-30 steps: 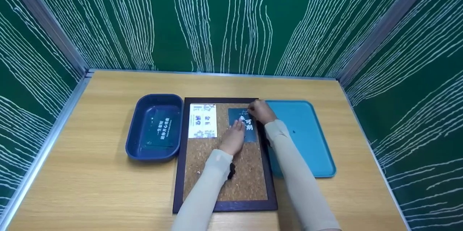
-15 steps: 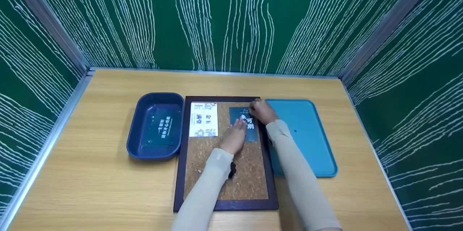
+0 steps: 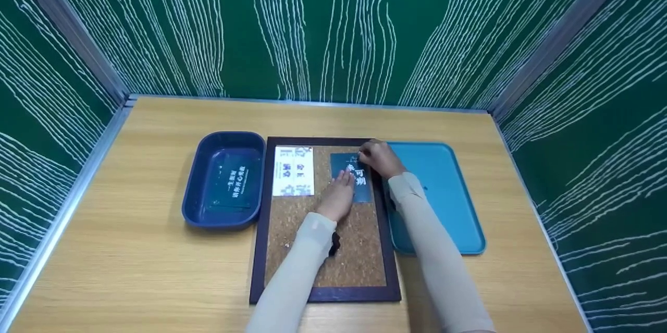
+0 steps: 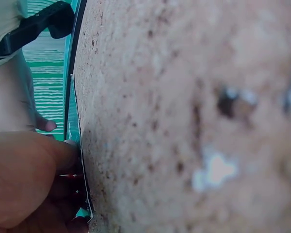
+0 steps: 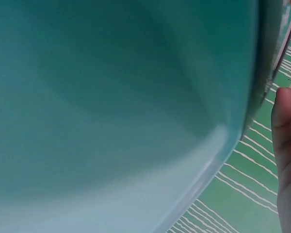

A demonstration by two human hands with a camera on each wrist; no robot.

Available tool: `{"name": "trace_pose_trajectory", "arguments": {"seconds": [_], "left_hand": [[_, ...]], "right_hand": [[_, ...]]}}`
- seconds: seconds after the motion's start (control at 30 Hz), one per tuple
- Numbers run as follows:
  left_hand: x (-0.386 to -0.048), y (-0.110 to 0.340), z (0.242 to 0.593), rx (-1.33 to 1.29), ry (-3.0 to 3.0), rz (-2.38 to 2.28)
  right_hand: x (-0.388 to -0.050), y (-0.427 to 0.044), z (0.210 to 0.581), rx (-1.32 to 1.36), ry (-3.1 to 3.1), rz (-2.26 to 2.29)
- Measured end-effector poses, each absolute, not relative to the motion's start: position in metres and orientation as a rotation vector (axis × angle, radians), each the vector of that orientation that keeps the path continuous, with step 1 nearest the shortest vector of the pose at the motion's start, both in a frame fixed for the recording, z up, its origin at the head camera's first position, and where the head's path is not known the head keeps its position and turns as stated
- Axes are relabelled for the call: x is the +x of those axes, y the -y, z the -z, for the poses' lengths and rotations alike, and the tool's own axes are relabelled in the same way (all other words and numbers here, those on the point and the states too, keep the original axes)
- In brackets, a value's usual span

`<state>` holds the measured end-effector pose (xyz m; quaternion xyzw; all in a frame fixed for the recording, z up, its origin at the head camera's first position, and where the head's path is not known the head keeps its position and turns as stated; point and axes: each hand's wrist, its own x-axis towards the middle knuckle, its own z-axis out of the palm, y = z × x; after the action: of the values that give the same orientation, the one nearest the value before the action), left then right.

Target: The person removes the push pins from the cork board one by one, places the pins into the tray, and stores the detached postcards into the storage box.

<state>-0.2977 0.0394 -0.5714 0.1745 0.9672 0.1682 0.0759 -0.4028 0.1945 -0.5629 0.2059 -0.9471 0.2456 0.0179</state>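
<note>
Near frame centre, a dark teal card (image 3: 360, 188), white "可期" legible, lies on the corkboard (image 3: 359, 249). The left hand (image 3: 337, 198) presses it, fingers straight; the right hand (image 3: 381, 159) curls at its corner, grasp unclear.

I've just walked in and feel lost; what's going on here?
A person's left hand rests on a dark green card on a framed corkboard, while the right hand is at the card's upper right corner. A white card lies at the board's upper left. Another dark card sits in the blue bin.
</note>
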Motion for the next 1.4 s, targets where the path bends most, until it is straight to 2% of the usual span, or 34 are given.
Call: {"name": "trace_pose_trajectory", "arguments": {"seconds": [0.43,0.7,1.4], "left_hand": [[-0.299,-0.040,0.574,0.488,-2.892,-0.538],[-0.298,-0.041,0.573,0.511,-2.889,-0.546],[-0.294,-0.039,0.574,0.476,-2.828,-0.651]], "right_hand": [[-0.391,-0.199,0.548,0.742,2.861,-0.916],[-0.381,-0.206,0.533,0.633,2.875,-1.012],[-0.363,-0.242,0.513,0.643,2.736,-0.972]]}}
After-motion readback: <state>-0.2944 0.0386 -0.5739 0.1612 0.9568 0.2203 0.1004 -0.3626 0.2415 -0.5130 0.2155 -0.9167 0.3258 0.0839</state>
